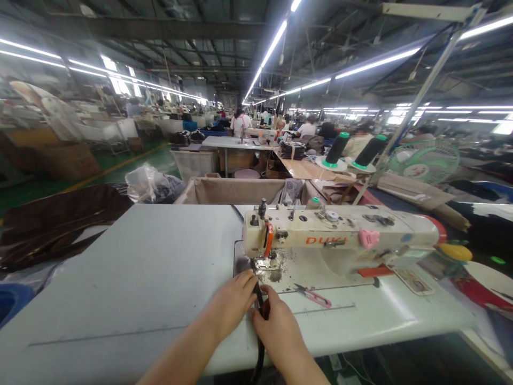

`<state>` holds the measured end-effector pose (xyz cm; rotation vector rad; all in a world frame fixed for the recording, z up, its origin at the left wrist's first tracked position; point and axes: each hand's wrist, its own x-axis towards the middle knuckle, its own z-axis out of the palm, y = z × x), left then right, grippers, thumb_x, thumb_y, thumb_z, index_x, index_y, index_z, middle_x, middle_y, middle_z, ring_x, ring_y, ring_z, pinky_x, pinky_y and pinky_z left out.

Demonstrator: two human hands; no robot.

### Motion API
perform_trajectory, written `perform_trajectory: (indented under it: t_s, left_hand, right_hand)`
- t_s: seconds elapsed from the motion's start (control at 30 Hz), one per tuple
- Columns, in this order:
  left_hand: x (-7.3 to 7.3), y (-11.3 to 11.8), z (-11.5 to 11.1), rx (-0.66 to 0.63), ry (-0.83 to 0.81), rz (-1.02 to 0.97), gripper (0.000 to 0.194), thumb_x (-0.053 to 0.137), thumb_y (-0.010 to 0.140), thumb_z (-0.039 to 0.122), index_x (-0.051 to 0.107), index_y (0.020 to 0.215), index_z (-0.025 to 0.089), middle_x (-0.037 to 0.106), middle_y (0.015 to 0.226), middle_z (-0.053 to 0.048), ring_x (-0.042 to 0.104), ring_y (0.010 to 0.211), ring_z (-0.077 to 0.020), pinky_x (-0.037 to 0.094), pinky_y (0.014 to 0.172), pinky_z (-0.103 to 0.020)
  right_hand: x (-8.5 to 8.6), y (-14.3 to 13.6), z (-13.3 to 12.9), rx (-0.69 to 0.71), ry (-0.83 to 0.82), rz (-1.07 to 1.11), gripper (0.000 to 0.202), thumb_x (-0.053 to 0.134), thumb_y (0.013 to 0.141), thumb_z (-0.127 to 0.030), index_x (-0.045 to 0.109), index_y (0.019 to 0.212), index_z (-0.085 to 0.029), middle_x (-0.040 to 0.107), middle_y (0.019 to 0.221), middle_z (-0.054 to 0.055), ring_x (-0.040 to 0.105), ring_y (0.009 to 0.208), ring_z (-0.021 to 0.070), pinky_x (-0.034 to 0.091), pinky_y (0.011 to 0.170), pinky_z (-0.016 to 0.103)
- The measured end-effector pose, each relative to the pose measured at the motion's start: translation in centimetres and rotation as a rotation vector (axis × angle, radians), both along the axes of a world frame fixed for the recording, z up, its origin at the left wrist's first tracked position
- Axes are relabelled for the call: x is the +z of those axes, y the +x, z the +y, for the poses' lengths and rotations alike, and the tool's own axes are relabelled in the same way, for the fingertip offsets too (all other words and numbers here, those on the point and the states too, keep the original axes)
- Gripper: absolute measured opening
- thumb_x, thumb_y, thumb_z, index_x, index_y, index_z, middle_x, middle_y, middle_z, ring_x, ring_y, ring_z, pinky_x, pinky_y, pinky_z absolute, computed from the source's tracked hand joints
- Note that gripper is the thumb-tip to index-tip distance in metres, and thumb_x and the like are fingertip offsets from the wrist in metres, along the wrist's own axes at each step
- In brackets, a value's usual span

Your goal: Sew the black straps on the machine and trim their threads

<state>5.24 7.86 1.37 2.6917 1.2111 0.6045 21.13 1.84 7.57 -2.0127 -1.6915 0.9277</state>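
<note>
A white sewing machine [340, 235] stands on a pale table [160, 267]. A narrow black strip [260, 350] runs from beneath the needle area toward me and hangs over the table's front edge. Just in front of the presser foot, my left hand [234, 299] rests on the left side of the strip, fingers together and pressing on it. My right hand [276, 321] grips the same strip slightly closer to me, thumb and fingers closed around it. Pink-handled thread snips [315, 295] lie on the table right of my right hand.
Two black thread cones [336, 149] stand behind the machine. A fabric-lined bin [236, 190] sits beyond the table, with a clear plastic bag [150, 182] to its left. Dark brown material [64, 219] lies at the left. A green fan [425, 160] is at the right. People sit farther back.
</note>
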Motion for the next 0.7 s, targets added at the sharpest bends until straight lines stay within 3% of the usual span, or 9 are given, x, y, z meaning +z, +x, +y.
perform_trajectory:
  t_s: [0.13,0.23,0.33,0.43,0.5,0.6,0.7]
  left_hand:
    - [-0.5,0.3,0.3,0.018,0.073,-0.029,0.033,0.058,0.101,0.011,0.063,0.133,0.017,0.070,0.142,-0.015,0.070,0.132,-0.0268,0.059,0.114,-0.043]
    - [-1.0,0.2,0.1,0.005,0.168,-0.037,0.033,0.056,0.102,0.011,0.062,0.134,0.017,0.071,0.140,-0.015,0.070,0.131,-0.0260,0.058,0.113,-0.042]
    - [-1.0,0.1,-0.2,-0.024,0.233,-0.017,0.030,0.054,0.102,0.010,0.064,0.130,0.016,0.072,0.136,-0.015,0.071,0.127,-0.0250,0.059,0.112,-0.040]
    - [-0.7,0.1,-0.5,-0.034,0.258,-0.004,0.027,0.053,0.101,0.007,0.066,0.124,0.016,0.073,0.132,-0.014,0.072,0.123,-0.0248,0.060,0.110,-0.039]
    - [-0.5,0.1,-0.6,-0.036,0.263,-0.005,0.026,0.052,0.102,0.008,0.066,0.122,0.016,0.074,0.130,-0.014,0.072,0.121,-0.0246,0.061,0.108,-0.040]
    - [-0.4,0.2,-0.8,-0.028,0.257,-0.008,0.022,0.051,0.104,0.010,0.065,0.120,0.017,0.074,0.129,-0.013,0.073,0.119,-0.0243,0.061,0.107,-0.040]
    - [-0.8,0.2,-0.8,-0.017,0.255,0.015,0.020,0.052,0.105,0.012,0.065,0.120,0.018,0.074,0.128,-0.012,0.072,0.121,-0.0255,0.062,0.106,-0.041]
  right_hand:
    - [-0.1,0.7,-0.3,0.009,0.011,0.040,0.023,0.064,0.095,-0.016,0.065,0.119,-0.018,0.080,0.085,0.006,0.075,0.083,0.0278,0.041,0.070,0.033]
    - [-1.1,1.2,-0.6,-0.016,-0.012,0.297,0.006,0.056,0.095,-0.018,0.061,0.094,-0.022,0.079,0.080,0.006,0.071,0.075,0.0221,0.042,0.070,0.032]
    - [-2.7,1.5,-0.9,-0.003,-0.124,0.616,0.018,0.054,0.091,-0.038,0.058,0.084,-0.022,0.080,0.079,0.009,0.071,0.068,0.0197,0.041,0.060,0.028]
    - [-4.0,1.8,-1.9,-0.026,-0.250,0.808,0.046,0.065,0.080,-0.066,0.060,0.087,-0.021,0.081,0.076,0.010,0.077,0.067,0.0227,0.024,0.046,0.024]
    - [-4.5,2.2,-3.1,-0.019,-0.294,0.934,0.058,0.074,0.075,-0.074,0.063,0.090,-0.019,0.083,0.078,0.012,0.080,0.072,0.0248,0.020,0.045,0.023]
    - [-5.0,2.8,-4.9,-0.010,-0.348,1.072,0.064,0.083,0.074,-0.078,0.067,0.089,-0.018,0.084,0.081,0.012,0.079,0.070,0.0214,0.032,0.052,0.022]
    - [-5.5,3.2,-6.4,-0.056,-0.386,1.133,0.069,0.089,0.064,-0.082,0.070,0.079,-0.018,0.079,0.069,0.006,0.066,0.058,0.0132,0.039,0.060,0.023]
